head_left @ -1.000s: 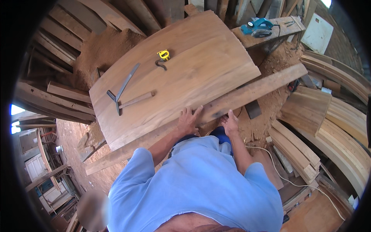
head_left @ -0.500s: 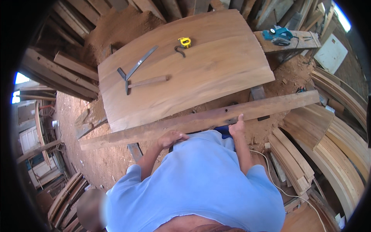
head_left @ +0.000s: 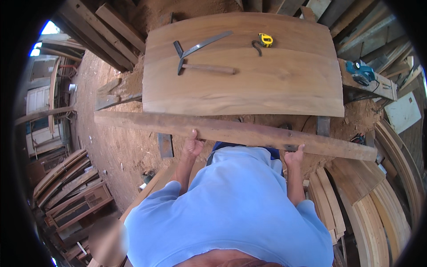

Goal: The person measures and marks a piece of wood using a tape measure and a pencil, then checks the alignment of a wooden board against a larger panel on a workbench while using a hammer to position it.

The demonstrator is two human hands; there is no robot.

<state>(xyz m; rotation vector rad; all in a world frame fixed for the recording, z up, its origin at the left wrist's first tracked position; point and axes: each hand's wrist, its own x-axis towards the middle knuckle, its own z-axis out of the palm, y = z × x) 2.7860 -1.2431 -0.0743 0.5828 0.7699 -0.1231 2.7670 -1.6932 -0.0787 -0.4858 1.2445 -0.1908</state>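
A long, narrow wooden plank (head_left: pixel 249 133) lies across in front of my body, its right end lower in the picture than its left. My left hand (head_left: pixel 193 146) grips its near edge left of my middle, thumb on the upper face. Farther right, my right hand (head_left: pixel 293 157) holds the same edge with its thumb up; the fingers under the plank are hidden. Beyond the plank rests a broad wooden slab (head_left: pixel 284 89). On it lie a carpenter's square (head_left: pixel 207 43), a hammer (head_left: pixel 209 68) with a wooden handle, and a yellow tape measure (head_left: pixel 266 40).
A teal electric planer (head_left: pixel 361 73) sits on a board at the slab's right. Curved timber pieces (head_left: pixel 396 213) are stacked at the near right, with more stacked boards (head_left: pixel 62 173) at left. Sawdust covers the ground (head_left: pixel 115 147). A metal-topped support (head_left: pixel 165 145) stands below the plank.
My left hand has moved from my waist onto the plank and taken hold. The plank's left end has swung away and its right end nearer. The view has also turned.
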